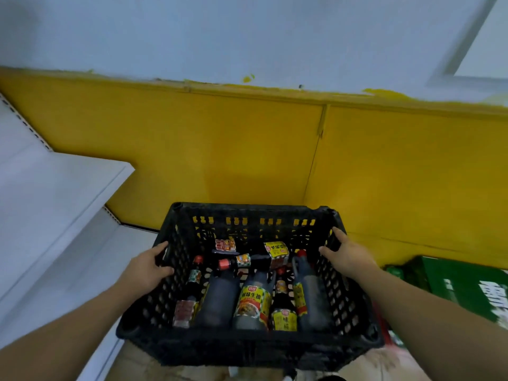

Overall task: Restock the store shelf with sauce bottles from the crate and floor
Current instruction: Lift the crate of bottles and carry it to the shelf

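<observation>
The sauce bottles (253, 301), dark-filled with red caps and yellow or red labels, lie jumbled on their sides in the bottom of a black slatted crate (247, 347), most with their necks pointing away from you. A smaller bottle (235, 262) rests across the others near the far end.

You hold the crate straight in front of you, one hand on each side wall. Your left hand (147, 266) grips the left rim, fingers curled over the top edge and thumb hooked against the wall. Your right hand (347, 255) grips the right rim the same way, forefinger stretched forward along the edge. Whether the crate rests on anything beneath cannot be told.

Beyond the crate's far wall stands a yellow panel (247, 149), with a pale wall (247, 37) above it. White store shelves (55, 193) step down at your left, just beside the crate. A green printed carton (464, 287) sits at your right, beyond your forearm.
</observation>
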A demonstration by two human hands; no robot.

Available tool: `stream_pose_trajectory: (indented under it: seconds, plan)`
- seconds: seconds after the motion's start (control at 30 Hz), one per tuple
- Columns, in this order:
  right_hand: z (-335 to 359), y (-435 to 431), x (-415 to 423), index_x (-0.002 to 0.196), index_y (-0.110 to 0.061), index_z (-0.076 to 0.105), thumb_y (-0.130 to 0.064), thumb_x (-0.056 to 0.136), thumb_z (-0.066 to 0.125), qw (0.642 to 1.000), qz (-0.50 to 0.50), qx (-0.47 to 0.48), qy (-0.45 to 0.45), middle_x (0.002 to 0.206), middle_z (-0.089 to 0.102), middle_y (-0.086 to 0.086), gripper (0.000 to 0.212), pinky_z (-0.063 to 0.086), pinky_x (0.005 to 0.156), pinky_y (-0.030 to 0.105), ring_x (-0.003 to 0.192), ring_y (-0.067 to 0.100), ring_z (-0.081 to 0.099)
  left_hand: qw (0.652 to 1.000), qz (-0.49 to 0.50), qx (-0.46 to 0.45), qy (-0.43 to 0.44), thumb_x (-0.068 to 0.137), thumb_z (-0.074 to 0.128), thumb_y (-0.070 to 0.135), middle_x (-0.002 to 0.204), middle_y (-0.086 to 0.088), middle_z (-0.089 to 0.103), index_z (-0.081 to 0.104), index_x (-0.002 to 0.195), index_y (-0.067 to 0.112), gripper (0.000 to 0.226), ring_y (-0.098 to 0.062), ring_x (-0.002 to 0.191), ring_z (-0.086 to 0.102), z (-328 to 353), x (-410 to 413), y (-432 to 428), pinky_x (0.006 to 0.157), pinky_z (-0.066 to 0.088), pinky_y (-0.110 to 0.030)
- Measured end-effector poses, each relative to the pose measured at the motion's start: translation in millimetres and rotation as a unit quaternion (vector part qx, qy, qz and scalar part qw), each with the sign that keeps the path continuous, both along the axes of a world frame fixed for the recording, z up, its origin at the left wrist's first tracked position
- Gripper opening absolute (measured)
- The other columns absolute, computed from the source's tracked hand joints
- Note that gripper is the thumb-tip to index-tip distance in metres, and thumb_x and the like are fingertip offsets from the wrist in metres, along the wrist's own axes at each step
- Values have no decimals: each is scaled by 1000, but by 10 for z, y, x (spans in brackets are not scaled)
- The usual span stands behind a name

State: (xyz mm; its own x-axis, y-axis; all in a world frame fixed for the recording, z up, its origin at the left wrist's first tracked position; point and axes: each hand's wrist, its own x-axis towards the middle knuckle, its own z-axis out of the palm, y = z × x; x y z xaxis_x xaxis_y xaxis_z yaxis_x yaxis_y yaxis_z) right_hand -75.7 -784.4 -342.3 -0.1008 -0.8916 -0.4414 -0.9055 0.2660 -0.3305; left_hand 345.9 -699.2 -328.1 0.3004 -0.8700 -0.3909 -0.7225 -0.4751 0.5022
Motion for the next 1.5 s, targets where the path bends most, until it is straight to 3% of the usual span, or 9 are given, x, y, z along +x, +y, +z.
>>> stream_pose_trajectory:
  seconds: [0.17, 0.3, 0.43, 0.53, 0.7, 0.83, 1.2, 1.4, 1.5]
  plan:
    - [-730, -455, 24, 154, -33, 4, -57, 95, 45, 1000, 2, 21, 8, 92, 65, 7, 76, 38, 45, 29, 64, 23, 55, 1000, 14, 0, -8, 87, 68, 19, 137, -11, 55, 31, 149, 22, 72, -31, 105, 62, -814, -26, -377, 76, 48, -34]
    - [-1449, -619, 161, 155, -33, 3, -55, 96, 46, 999, -17, 35, -12, 76, 50, -6, 76, 31, 42, 26, 56, 19, 48, 999, -14, 31, 10, 87, 67, 20, 142, -10, 49, 25, 150, 24, 76, -32, 112, 59, -1653, 155, -743, 79, 46, -30]
    - [-2290, -756, 228, 155, -33, 5, -53, 95, 50, 998, -40, 56, -10, 124, 61, 10, 78, 33, 44, 26, 69, 24, 57, 997, -5, 49, 67, 86, 68, 10, 143, -10, 48, 27, 150, 20, 76, -30, 122, 52, -2504, 259, -1038, 95, 42, -33]
    - [-2884, -845, 260, 155, -34, 7, -55, 93, 52, 996, -63, 70, -5, 140, 53, 11, 79, 45, 59, 27, 97, 33, 64, 996, -24, 56, 62, 85, 68, 9, 139, -12, 52, 26, 150, 21, 78, -31, 119, 55, -3114, 322, -1293, 89, 45, -32]
    - [-3679, -956, 339, 154, -34, 11, -53, 91, 56, 991, -98, 93, -17, 145, 49, 11, 80, 53, 83, 35, 111, 34, 60, 994, -44, 82, 52, 87, 66, 10, 140, -13, 51, 23, 151, 20, 77, -32, 113, 57, -3934, 409, -1596, 73, 42, -26]
    - [-4150, -1051, 380, 154, -34, 12, -52, 91, 57, 988, -111, 103, -35, 145, 49, 9, 80, 50, 95, 38, 120, 33, 55, 993, -45, 87, 59, 85, 68, 10, 139, -14, 51, 26, 149, 22, 77, -34, 113, 57, -4412, 475, -1708, 89, 48, -39]
    - [-4590, -1106, 485, 153, -38, 9, -50, 92, 57, 984, -126, 120, -41, 135, 57, 15, 79, 53, 69, 34, 87, 32, 66, 989, -35, 107, 95, 87, 67, 8, 149, -11, 40, 21, 151, 27, 81, -36, 121, 51, -4897, 529, -1940, 95, 48, -45]
    - [-4738, -1135, 500, 153, -39, 4, -53, 92, 54, 986, -115, 118, -19, 119, 66, 16, 81, 49, 55, 31, 68, 28, 61, 990, -54, 108, 75, 85, 70, 15, 146, -10, 45, 16, 151, 37, 88, -23, 74, 56, -5116, 607, -1931, 83, 54, -49]
    - [-4752, -1119, 512, 153, -39, 2, -52, 92, 54, 987, -113, 117, -11, 134, 57, 16, 81, 49, 62, 31, 85, 33, 66, 992, -63, 100, 48, 86, 69, 16, 145, -13, 45, 14, 152, 34, 88, -24, 81, 58, -5128, 574, -1901, 85, 51, -45]
